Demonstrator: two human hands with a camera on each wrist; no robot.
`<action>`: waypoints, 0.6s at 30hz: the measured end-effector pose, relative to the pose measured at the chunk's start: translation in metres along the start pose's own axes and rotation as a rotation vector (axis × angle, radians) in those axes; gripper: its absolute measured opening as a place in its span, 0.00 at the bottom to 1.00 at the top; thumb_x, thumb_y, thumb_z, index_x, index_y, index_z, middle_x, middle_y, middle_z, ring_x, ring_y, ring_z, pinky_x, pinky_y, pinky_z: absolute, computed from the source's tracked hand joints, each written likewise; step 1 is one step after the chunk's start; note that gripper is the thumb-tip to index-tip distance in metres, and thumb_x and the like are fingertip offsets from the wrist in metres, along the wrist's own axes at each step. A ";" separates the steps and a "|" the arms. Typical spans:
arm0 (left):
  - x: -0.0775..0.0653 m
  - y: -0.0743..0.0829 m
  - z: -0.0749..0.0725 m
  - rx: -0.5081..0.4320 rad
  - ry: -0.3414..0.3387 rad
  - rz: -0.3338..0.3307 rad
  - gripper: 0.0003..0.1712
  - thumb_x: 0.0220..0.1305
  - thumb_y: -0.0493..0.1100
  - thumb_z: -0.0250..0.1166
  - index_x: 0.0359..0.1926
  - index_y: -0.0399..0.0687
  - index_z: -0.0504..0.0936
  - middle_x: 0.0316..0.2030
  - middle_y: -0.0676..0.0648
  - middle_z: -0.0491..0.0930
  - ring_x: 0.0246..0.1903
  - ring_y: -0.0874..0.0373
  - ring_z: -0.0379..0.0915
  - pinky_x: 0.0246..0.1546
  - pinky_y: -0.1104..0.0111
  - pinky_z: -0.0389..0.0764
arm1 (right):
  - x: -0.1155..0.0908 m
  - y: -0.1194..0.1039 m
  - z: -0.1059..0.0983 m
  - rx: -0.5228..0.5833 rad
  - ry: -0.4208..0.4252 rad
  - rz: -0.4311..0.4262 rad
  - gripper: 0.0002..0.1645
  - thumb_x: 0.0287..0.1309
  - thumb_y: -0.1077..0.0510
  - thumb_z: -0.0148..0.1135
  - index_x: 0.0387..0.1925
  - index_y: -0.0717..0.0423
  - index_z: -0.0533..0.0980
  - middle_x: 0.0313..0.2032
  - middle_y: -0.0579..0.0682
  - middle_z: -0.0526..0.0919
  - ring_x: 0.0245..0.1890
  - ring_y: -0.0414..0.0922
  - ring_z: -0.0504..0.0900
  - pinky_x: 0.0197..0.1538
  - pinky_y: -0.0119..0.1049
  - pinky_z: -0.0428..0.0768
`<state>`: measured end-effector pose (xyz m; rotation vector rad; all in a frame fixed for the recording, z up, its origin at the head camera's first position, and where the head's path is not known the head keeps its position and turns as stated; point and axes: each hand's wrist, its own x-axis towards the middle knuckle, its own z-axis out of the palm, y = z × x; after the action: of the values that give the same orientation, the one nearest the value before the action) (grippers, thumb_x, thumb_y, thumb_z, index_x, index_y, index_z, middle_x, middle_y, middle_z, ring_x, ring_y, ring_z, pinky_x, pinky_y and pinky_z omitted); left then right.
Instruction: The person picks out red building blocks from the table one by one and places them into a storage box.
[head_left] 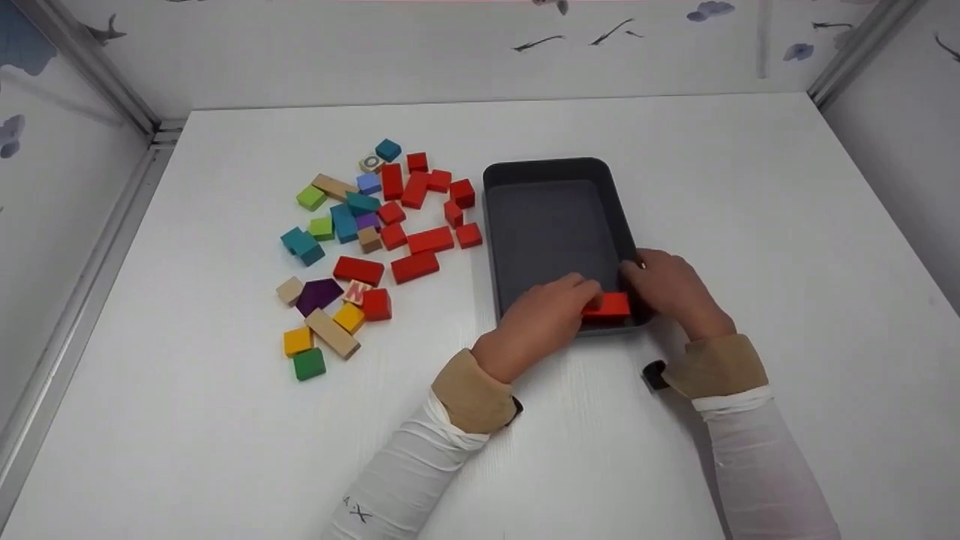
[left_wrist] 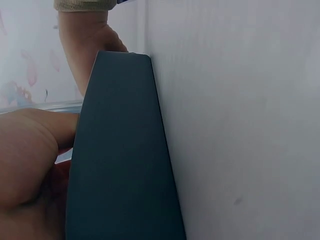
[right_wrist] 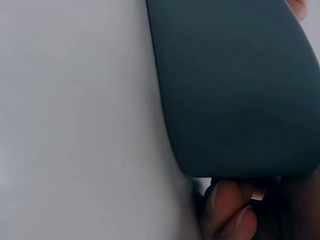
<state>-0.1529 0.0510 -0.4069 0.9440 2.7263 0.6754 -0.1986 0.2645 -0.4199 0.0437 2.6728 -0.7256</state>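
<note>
A dark grey rectangular tray [head_left: 551, 232] lies on the white table. Inside its near right corner is a red block [head_left: 611, 305], pinched by my left hand [head_left: 541, 319], which reaches over the near rim. My right hand [head_left: 671, 289] grips the tray's right side close to that corner. In the right wrist view, curled fingers [right_wrist: 227, 207] show beyond the end of the tray wall [right_wrist: 235, 100]. The left wrist view has the tray's outer wall [left_wrist: 120, 150] hiding most of the block and the left fingertips.
Left of the tray, several red blocks [head_left: 430, 240] lie scattered. Farther left are mixed blocks, among them a purple pentagon [head_left: 319, 297], a plain wooden bar [head_left: 332, 334], a green block [head_left: 309, 364] and teal ones [head_left: 303, 246]. White patterned panels [head_left: 465, 60] bound the table.
</note>
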 end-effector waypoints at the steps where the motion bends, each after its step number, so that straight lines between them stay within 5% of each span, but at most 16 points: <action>1: 0.000 0.000 0.000 0.001 0.001 -0.003 0.13 0.74 0.34 0.60 0.56 0.50 0.82 0.51 0.48 0.84 0.47 0.55 0.84 0.50 0.69 0.84 | 0.000 0.000 0.000 0.001 0.001 0.000 0.31 0.74 0.48 0.38 0.61 0.65 0.75 0.60 0.68 0.80 0.53 0.59 0.77 0.62 0.59 0.75; 9: -0.004 0.004 -0.004 0.088 -0.005 0.005 0.16 0.74 0.35 0.61 0.58 0.53 0.83 0.58 0.49 0.83 0.50 0.55 0.84 0.49 0.65 0.86 | 0.000 0.003 0.001 -0.004 0.010 0.001 0.30 0.74 0.48 0.38 0.58 0.65 0.76 0.55 0.68 0.82 0.49 0.58 0.77 0.58 0.56 0.76; 18: -0.018 0.013 -0.023 0.195 -0.069 -0.024 0.24 0.76 0.39 0.59 0.70 0.56 0.76 0.74 0.46 0.70 0.63 0.50 0.79 0.55 0.59 0.86 | -0.001 0.000 0.000 0.005 0.002 0.006 0.30 0.74 0.48 0.38 0.59 0.65 0.75 0.52 0.66 0.82 0.48 0.58 0.76 0.56 0.54 0.76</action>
<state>-0.1387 0.0401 -0.3799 0.9532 2.7748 0.3706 -0.1973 0.2648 -0.4200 0.0538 2.6714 -0.7313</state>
